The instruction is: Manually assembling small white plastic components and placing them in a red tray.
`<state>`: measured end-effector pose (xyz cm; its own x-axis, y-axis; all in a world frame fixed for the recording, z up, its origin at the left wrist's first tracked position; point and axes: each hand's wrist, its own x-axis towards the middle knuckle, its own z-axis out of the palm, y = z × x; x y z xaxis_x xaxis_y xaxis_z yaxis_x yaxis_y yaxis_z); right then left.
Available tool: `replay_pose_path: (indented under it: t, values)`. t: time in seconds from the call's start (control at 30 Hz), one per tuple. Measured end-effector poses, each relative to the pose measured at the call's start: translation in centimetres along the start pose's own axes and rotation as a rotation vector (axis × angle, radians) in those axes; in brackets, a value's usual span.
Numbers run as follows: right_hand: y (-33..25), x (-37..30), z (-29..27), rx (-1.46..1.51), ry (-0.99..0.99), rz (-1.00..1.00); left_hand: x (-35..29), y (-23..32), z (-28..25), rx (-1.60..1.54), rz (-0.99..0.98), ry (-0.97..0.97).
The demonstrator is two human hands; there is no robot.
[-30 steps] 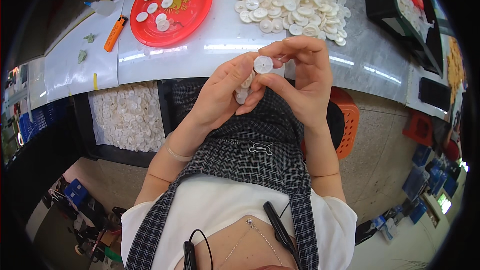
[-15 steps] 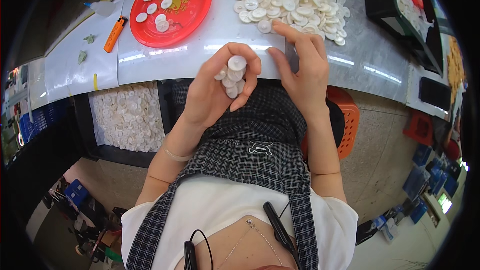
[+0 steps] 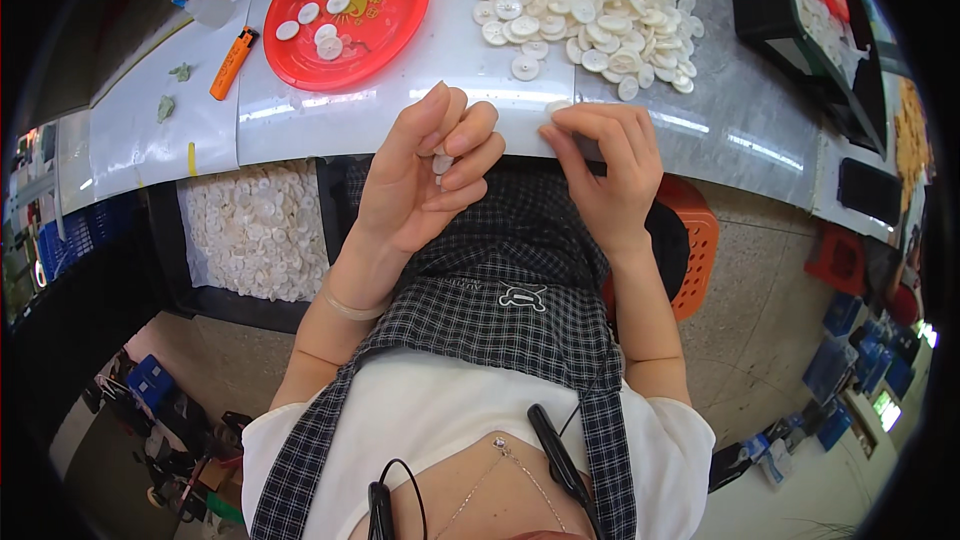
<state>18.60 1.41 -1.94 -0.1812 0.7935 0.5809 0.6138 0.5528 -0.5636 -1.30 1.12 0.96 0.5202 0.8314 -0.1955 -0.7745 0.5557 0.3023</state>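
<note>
My left hand [image 3: 425, 165], above my lap at the table's front edge, is curled round several white round buttons [image 3: 441, 164]; most are hidden by the fingers. To its right, my right hand [image 3: 610, 155] pinches one white button [image 3: 557, 110] between thumb and fingertips, just over the table edge. Beyond that hand lies a big heap of white buttons [image 3: 600, 15] on the table, with a single button [image 3: 525, 67] at its near edge. A red round plate [image 3: 395, 25] at the far left carries several more buttons spread apart.
An orange lighter [image 3: 233, 64] and a small clear bottle [image 3: 205, 10] lie left of the plate. Below the table edge, a dark drawer [image 3: 322, 210] holds many white buttons. A black bin [image 3: 790, 35] stands far right, near a dark phone-like slab [image 3: 869, 190]. An orange stool [image 3: 693, 240] is at my right.
My left fingers have closed further over the buttons and tilted up. My right hand has drawn back from the heap's edge and now pinches a button.
</note>
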Motion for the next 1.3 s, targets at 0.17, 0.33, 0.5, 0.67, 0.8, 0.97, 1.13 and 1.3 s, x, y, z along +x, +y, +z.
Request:
replay_pose_path:
  t: [0.17,0.33,0.5,0.67,0.8,0.97,1.13,1.3]
  values:
    - [-0.1,0.9,0.1,-0.037,-0.002,0.045,0.1,0.0,0.0,-0.029,-0.005,0.000]
    - [-0.8,1.4,0.3,0.067,0.025,0.138,0.1,0.1,-0.2,-0.035,-0.003,0.011]
    - [-0.3,1.3,0.7,0.099,0.067,0.073,0.1,0.0,0.0,-0.022,0.007,0.016]
    - [-0.5,2.2,0.7,0.046,-0.001,0.106,0.1,-0.2,-0.1,-0.019,0.022,-0.003]
    - [-1.3,2.2,0.7,0.219,0.100,0.038,-0.2,-0.1,-0.2,0.122,0.023,0.058]
    - [-2.8,2.1,0.1,0.512,0.029,0.103,-0.2,-0.9,0.0,0.302,0.080,0.050]
    - [-3.0,2.1,0.7,0.497,0.115,-0.071,-0.3,-1.6,0.3,0.569,0.085,0.091]
    - [-3.2,1.8,0.5,0.498,0.085,-0.002,-0.4,-1.9,-0.5,0.758,0.239,0.136]
